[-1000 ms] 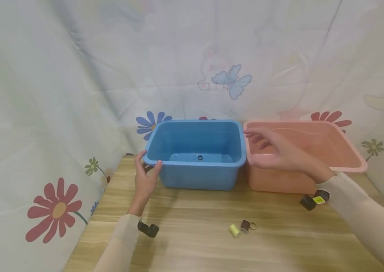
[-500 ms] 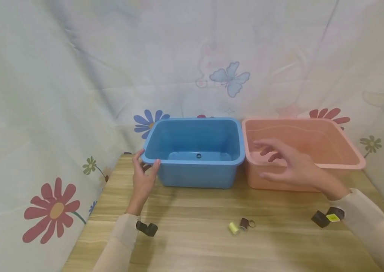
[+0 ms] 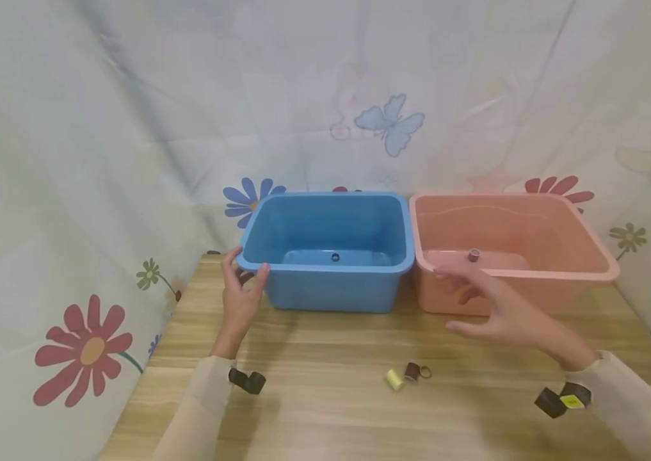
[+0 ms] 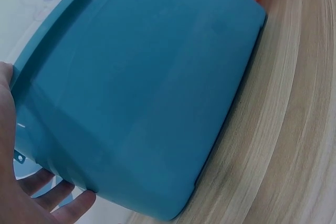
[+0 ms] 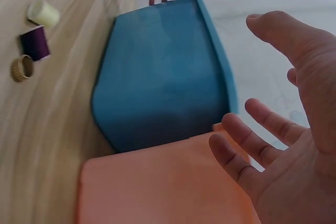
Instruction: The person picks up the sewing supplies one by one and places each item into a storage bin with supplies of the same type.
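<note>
My left hand [image 3: 240, 310] holds the front left corner of the blue plastic bin [image 3: 333, 291], its thumb on the rim and fingers along the side. In the left wrist view its fingers [image 4: 55, 195] lie against the bin's wall. A small dark ring-like thing [image 3: 335, 257] lies on that bin's floor. My right hand [image 3: 506, 315] hovers before the front wall of the pink plastic bin [image 3: 584, 246], fingers spread and loosely bent, nothing in them. Inside the pink bin lies a small greyish-purple spool-like piece [image 3: 474, 255].
On the wooden table [image 3: 313, 410], in front of the bins, lie a yellow thread spool [image 3: 394, 380], a dark purple thread spool [image 3: 411, 372] and a gold-coloured ring [image 3: 425, 372]. The bins stand side by side against a patterned curtain [image 3: 302, 96].
My right hand has drawn back from the bins' shared edge, moving right and toward me. The small piece in the pink bin has come into view. My left hand keeps its place.
</note>
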A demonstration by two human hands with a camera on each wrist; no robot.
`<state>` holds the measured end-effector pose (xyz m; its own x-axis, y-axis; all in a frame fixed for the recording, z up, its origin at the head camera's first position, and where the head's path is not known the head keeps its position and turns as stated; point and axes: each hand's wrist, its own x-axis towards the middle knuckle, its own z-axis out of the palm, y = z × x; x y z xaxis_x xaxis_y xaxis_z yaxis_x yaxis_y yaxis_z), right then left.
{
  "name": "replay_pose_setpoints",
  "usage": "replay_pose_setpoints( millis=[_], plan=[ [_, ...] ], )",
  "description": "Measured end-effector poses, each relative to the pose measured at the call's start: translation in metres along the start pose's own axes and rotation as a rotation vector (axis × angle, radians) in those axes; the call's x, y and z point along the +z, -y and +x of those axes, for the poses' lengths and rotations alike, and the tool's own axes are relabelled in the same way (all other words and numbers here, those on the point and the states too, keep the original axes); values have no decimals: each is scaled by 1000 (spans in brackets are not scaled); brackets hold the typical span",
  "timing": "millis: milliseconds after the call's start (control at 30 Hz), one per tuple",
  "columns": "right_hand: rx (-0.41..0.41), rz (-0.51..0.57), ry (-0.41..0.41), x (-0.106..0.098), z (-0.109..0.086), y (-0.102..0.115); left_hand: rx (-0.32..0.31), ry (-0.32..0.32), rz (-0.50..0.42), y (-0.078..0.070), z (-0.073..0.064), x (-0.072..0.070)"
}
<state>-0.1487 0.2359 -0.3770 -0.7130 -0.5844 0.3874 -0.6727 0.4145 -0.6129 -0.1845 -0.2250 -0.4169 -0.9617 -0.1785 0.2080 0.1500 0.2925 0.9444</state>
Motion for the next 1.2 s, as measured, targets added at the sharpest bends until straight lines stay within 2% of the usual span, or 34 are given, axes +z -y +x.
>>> replay_pose_setpoints(
  millis=[333,733,1200],
  plan=[
    [23,31,-4,23,-18,-9,10,8,11,1,1,0],
    [43,85,39,47,-33,-30,1,13,23,-10,-3,-1],
    [91,29,87,71,-53,-55,6,9,17,-8,-1,0]
  ],
)
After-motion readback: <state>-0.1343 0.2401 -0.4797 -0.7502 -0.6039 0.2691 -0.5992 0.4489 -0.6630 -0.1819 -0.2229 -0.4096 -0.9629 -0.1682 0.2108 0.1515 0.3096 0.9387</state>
